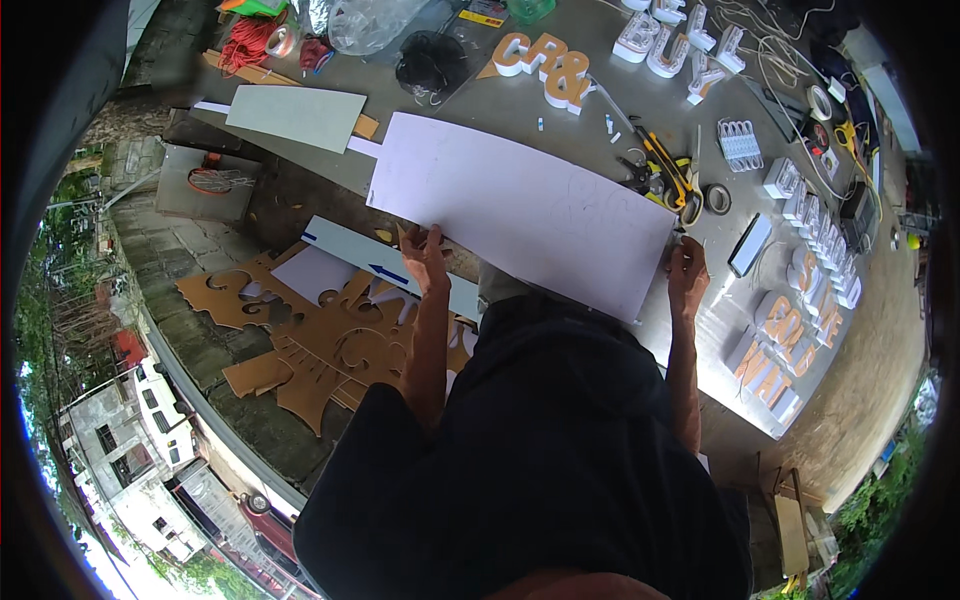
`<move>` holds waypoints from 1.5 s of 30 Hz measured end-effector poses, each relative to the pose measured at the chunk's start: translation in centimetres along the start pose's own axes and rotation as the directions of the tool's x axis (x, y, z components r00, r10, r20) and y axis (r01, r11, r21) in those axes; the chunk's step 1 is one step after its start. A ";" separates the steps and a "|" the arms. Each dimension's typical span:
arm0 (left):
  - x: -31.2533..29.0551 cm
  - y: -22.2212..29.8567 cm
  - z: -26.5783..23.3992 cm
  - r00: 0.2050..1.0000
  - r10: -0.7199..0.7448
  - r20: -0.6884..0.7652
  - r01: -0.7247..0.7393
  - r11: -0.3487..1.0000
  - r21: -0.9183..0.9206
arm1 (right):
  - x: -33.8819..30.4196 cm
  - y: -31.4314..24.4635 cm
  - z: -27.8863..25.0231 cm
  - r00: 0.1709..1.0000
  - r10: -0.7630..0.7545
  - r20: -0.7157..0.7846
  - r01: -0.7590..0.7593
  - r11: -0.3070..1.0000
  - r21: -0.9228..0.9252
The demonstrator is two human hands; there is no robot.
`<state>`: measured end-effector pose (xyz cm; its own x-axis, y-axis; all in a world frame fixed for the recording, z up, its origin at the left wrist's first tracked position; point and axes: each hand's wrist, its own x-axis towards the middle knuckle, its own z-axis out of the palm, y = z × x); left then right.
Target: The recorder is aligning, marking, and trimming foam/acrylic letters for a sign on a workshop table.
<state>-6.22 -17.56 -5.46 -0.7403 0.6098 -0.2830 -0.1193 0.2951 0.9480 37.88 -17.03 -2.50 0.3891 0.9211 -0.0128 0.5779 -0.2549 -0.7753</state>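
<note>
A long white sheet (500, 205) with faint pencil-like outlines lies across the near side of the grey table, its near edge by my body. At its near left edge, my left hand (426, 262) has its fingers apart, with the fingertips close to the sheet's border. My right hand (687, 275) is beside the sheet's right end, fingers curled together. Whatever may be between those fingers is too small to tell. Beyond that end lie a yellow and black cutter (668, 165), yellow-handled scissors (692, 205) and a roll of tape (717, 199).
White-sided block letters (545, 68) stand at the table's back, with more letters (785, 335) along its right side. A phone (750, 245) lies near my right hand. A pale green panel (295, 118) is at left. Cut brown board scraps (330, 345) lie on the floor below.
</note>
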 end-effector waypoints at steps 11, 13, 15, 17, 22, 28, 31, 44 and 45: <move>1.3 -0.9 -1.2 0.994 -0.086 0.065 0.090 0.995 -0.054 | -0.7 -0.5 -0.7 0.994 0.065 0.091 -0.067 0.998 0.014; 0.3 -0.9 -0.8 0.990 -0.110 0.087 0.121 0.984 -0.133 | -1.3 0.0 -0.8 0.995 0.050 0.091 -0.050 0.999 0.001; -0.5 -0.9 -0.8 0.976 -0.210 0.059 0.215 0.972 -0.099 | -2.0 0.8 -0.9 0.994 0.041 0.098 -0.040 0.999 -0.019; -0.2 -1.0 -0.5 0.997 0.021 -0.073 -0.011 0.992 0.123 | -2.6 1.5 -0.7 0.996 0.033 0.082 -0.032 0.999 -0.020; 6.3 3.7 -1.5 0.835 0.538 0.119 -0.471 0.584 0.661 | -3.0 -1.7 -0.7 0.957 0.269 0.113 -0.287 0.936 0.203; 13.2 5.4 -1.8 0.907 0.384 0.174 -0.335 0.405 0.851 | -2.4 -2.7 0.1 0.932 0.327 0.154 -0.351 0.921 0.168; 13.1 5.9 -1.3 0.905 0.374 0.201 -0.349 0.383 0.855 | -1.4 -2.5 -0.7 0.899 0.352 0.259 -0.410 0.887 0.215; 0.3 2.0 1.3 0.892 0.404 0.205 -0.448 0.720 0.529 | -4.5 -4.2 -15.6 0.885 0.465 0.041 -0.452 0.833 0.319; -0.4 1.7 1.7 0.893 0.398 0.209 -0.446 0.722 0.529 | -4.9 -3.3 -16.4 0.885 0.464 0.035 -0.443 0.818 0.366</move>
<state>-5.01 -16.08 -3.99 -0.5707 0.8157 0.0946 0.5941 0.3307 0.7333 45.85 -25.54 10.45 0.5873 0.7077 -0.3928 0.0381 -0.5089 -0.8600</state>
